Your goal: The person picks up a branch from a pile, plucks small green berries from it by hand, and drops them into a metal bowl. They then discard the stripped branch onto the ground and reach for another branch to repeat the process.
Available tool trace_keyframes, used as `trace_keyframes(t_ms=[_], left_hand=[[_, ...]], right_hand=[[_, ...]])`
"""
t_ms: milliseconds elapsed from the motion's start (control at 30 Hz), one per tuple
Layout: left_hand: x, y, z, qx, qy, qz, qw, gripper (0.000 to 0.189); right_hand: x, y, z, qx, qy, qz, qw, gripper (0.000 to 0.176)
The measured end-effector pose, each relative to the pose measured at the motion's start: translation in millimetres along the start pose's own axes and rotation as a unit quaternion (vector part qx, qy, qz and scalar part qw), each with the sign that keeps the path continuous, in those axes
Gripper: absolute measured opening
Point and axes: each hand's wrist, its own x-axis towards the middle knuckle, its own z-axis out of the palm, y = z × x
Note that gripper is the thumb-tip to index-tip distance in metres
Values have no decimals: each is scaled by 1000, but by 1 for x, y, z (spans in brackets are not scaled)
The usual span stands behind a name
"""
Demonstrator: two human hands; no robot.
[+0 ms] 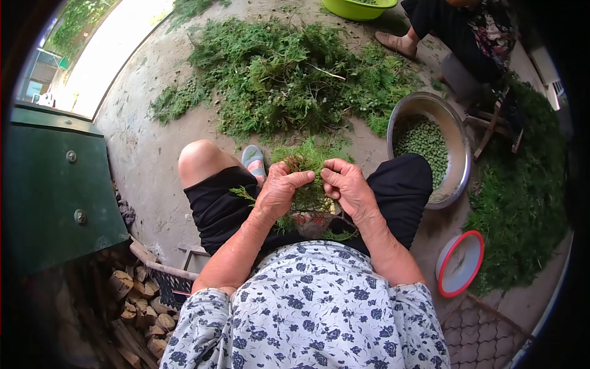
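My left hand is closed around a leafy evergreen sprig, held above my lap. Opposite it, my right hand pinches at the same sprig's foliage with thumb and fingers; whether a berry sits between those fingertips is too small to tell. Parts of the sprig hang below both hands, some of it brownish-red. To the right of my knee stands a metal basin with many small green berries in it. A large heap of cut evergreen branches lies on the ground ahead.
Another person sits at the upper right near a wooden stool. A lime-green basin is at the top. More greenery and a red-rimmed bowl lie to the right. Firewood and a green metal box are at left.
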Motion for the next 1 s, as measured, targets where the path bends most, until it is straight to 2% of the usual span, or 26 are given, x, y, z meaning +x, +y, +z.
trace_keyframes(t_ms=[67,200,300,333,433,467,533,567,633,667,733,767,800,833,900,933,1000], left_hand=[[-3,5,5,-22,-6,-6,1000,22],[-5,9,5,-59,7,-3,998,18],[-3,7,-5,-69,7,-1,998,16],[-4,5,-5,-66,13,9,998,15],[-5,8,-1,-68,32,16,997,15],[-5,8,0,-70,37,6,997,16],[-1,0,-6,-68,46,2,997,16],[0,-2,-8,-66,58,-1,996,16],[-2,5,0,-64,48,1,997,16],[-3,8,3,-63,40,4,997,16],[-1,9,6,-64,42,15,997,16],[-1,9,8,-68,46,27,996,15],[0,10,9,-68,46,28,996,15],[0,12,10,-74,47,28,996,15],[1,15,11,-80,50,30,995,15],[1,16,11,-82,47,34,995,15],[3,19,11,-84,42,41,995,15]], right_hand=[[4,-3,-8,197,-43,0,980,15],[-6,-47,-41,173,67,-123,975,12],[-15,-67,-108,97,186,-233,950,16],[-18,-71,-131,54,259,-266,927,18],[-19,-69,-214,-67,432,-314,843,46],[-28,-78,-218,-186,500,-268,802,43],[-36,-78,-232,-334,570,-253,707,40],[-38,-75,-235,-333,572,-252,706,40],[-41,-81,-200,-182,488,-304,798,34],[-44,-84,-170,-197,443,-288,826,25],[-45,-74,-121,-205,270,-234,911,17],[-47,-68,-100,-237,183,-168,939,18],[-49,-58,-81,-270,124,-127,946,20],[-49,-52,-62,-356,67,-159,919,25],[-47,-39,-36,-388,39,-114,914,34],[-41,-30,-31,-416,33,-143,897,34],[-33,-16,-27,-328,55,-76,940,25]])
